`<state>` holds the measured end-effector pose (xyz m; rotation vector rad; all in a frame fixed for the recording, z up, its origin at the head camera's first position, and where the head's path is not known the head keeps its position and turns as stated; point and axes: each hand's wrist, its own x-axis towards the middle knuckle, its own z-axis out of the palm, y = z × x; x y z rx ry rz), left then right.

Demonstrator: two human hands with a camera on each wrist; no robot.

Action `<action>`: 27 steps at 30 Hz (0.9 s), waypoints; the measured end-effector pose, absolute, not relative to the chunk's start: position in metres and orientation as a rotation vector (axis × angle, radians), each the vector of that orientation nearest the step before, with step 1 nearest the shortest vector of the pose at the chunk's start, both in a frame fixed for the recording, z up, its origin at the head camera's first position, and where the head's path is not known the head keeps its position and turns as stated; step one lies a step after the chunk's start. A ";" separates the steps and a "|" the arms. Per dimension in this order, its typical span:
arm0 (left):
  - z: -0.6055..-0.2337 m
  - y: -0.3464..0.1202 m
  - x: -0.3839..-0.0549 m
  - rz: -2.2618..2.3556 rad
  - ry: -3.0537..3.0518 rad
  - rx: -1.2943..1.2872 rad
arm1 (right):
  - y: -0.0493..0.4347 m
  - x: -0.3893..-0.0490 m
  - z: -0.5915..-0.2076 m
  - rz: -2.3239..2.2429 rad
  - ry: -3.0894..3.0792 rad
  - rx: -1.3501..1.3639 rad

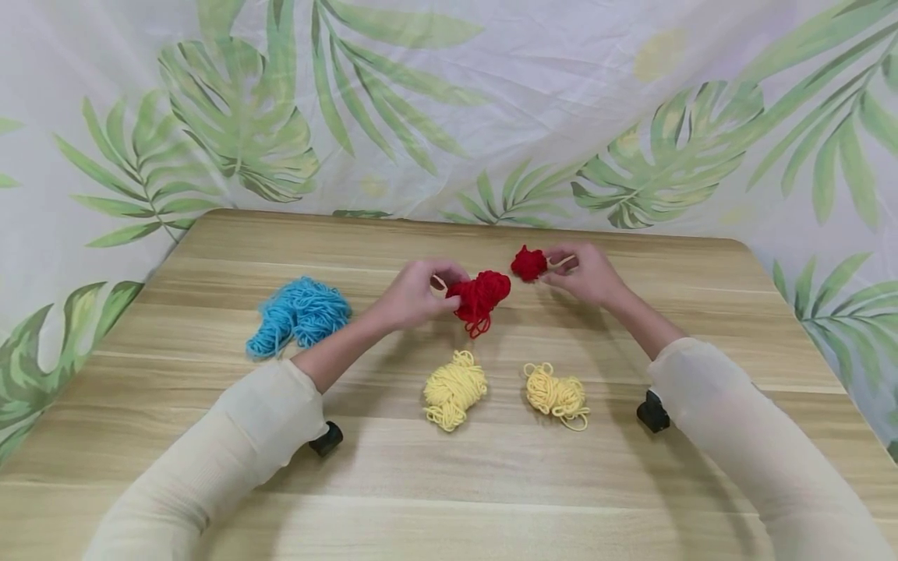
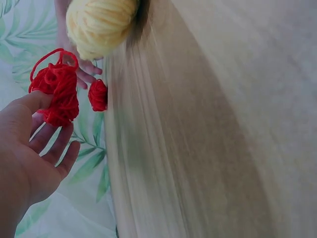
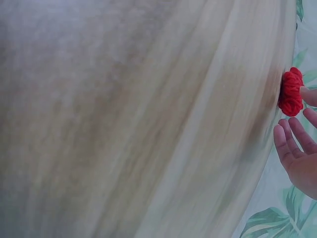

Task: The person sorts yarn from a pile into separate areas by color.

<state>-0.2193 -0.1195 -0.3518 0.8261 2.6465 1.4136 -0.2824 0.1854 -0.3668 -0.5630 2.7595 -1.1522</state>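
A looped bundle of red yarn (image 1: 481,296) is pinched between thumb and fingers of my left hand (image 1: 423,294), held above the table. In the left wrist view the thumb lies over this red bundle (image 2: 59,94), and some fingers are spread below it. My right hand (image 1: 585,273) is beside a smaller red yarn ball (image 1: 528,264) on the far part of the table. Its thumb and fingers are parted; in the right wrist view the thumb is close against the small red ball (image 3: 291,92), though contact is hard to tell.
Two yellow yarn bundles, one at centre (image 1: 454,389) and one to its right (image 1: 556,393), lie nearer on the wooden table (image 1: 449,499). Blue yarn (image 1: 300,315) lies at the left, beside the left forearm. A leaf-patterned cloth (image 1: 421,101) hangs behind the table.
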 end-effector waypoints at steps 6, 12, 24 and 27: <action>-0.355 -0.119 -0.228 1.453 2.674 0.753 | 0.186 -0.276 -0.367 -1.142 2.763 -0.575; -0.360 -0.116 -0.237 1.515 2.657 0.686 | 0.187 -0.269 -0.366 -1.138 2.759 -0.608; -0.365 -0.105 -0.250 1.601 2.651 0.673 | 0.191 -0.264 -0.368 -1.135 2.774 -0.670; -0.365 -0.103 -0.252 1.627 2.640 0.671 | 0.192 -0.261 -0.366 -1.130 2.768 -0.679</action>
